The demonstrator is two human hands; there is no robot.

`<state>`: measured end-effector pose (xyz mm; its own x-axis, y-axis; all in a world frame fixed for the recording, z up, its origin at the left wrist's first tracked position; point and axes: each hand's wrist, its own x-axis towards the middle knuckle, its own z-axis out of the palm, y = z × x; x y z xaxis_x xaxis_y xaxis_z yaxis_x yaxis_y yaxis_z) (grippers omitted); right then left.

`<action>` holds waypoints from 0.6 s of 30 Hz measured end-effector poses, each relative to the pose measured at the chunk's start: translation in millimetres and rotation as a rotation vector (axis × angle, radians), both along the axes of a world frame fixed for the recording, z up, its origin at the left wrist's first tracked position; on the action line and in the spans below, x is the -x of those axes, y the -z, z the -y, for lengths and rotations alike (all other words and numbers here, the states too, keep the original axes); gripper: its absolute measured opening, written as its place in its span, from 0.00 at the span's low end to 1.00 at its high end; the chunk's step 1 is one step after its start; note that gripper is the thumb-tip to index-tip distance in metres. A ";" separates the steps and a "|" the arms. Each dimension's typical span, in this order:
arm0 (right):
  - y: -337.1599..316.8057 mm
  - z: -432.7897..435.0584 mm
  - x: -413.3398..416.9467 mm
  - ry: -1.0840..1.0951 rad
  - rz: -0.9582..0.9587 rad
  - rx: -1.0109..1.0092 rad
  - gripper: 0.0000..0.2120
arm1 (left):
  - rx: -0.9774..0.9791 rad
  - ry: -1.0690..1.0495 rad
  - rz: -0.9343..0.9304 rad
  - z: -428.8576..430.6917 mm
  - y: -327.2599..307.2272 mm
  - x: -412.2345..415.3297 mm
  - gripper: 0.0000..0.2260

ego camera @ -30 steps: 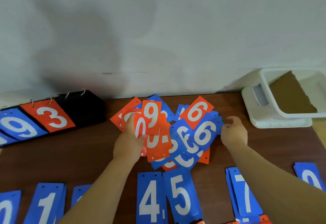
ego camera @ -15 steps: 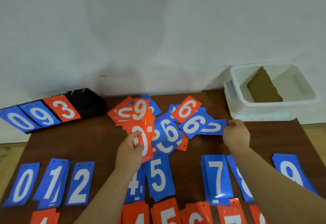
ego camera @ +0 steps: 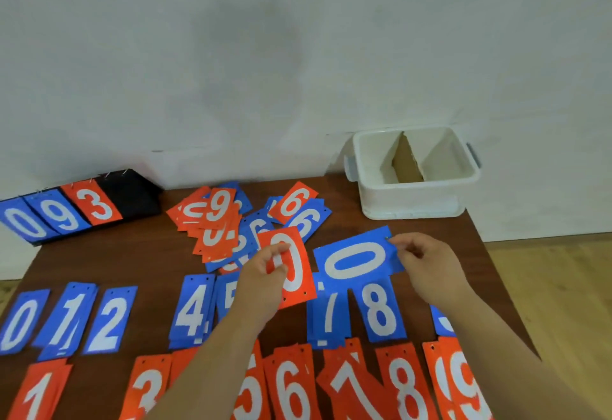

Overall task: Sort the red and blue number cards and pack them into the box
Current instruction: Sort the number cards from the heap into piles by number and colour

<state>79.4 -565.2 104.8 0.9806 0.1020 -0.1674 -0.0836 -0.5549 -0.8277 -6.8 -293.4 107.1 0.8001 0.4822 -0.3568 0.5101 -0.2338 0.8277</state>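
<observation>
Head view showed the left hand (ego camera: 261, 282) pinching a red 0 card (ego camera: 298, 287) between thumb and fingers, lifted off the table (ego camera: 132, 260). The right hand (ego camera: 427, 264) pinched the short edge of a blue 0 card (ego camera: 356, 259), held sideways. Both cards hung in front of the box (ego camera: 410, 201) and to its left. The box, split by a cardboard divider (ego camera: 405, 164), held no cards that could be seen. The unsorted pile (ego camera: 225, 221) lay further left of the box.

The step looked like filing both zeros. The blue one probably belonged on the blue 0 stack (ego camera: 20, 320), at the row's end farthest from the box, and would sit best turned upright and squared on top. The red one likely went beyond the red 1 stack (ego camera: 39, 393), also farthest from the box; no red 0 stack showed there.
</observation>
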 end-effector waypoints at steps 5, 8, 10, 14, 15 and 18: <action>-28.1 -21.7 15.7 -0.386 -0.053 -0.030 0.14 | -0.014 0.029 -0.009 7.8 -21.1 26.2 0.19; -36.4 -48.2 27.0 -0.584 -0.022 0.041 0.14 | 0.064 0.040 0.024 4.3 -32.4 50.5 0.18; -38.2 -69.1 34.4 -0.651 -0.011 0.072 0.14 | 0.106 0.040 0.056 -3.4 -38.2 68.4 0.15; -38.3 -118.8 57.5 -0.701 0.033 0.028 0.15 | 0.179 0.023 0.100 -31.5 -43.8 105.6 0.23; -37.7 -132.7 63.7 -0.695 0.033 0.004 0.14 | 0.184 -0.002 0.103 -41.4 -43.1 114.1 0.24; -37.9 -173.3 84.0 -0.641 -0.052 -0.084 0.10 | 0.215 -0.125 0.136 -74.9 -39.1 138.3 0.24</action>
<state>-4.5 -391.9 142.7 0.7120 0.6791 -0.1788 0.2014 -0.4414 -0.8744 -145.1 -218.5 146.3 0.7867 0.5052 -0.3548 0.4047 0.0119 0.9144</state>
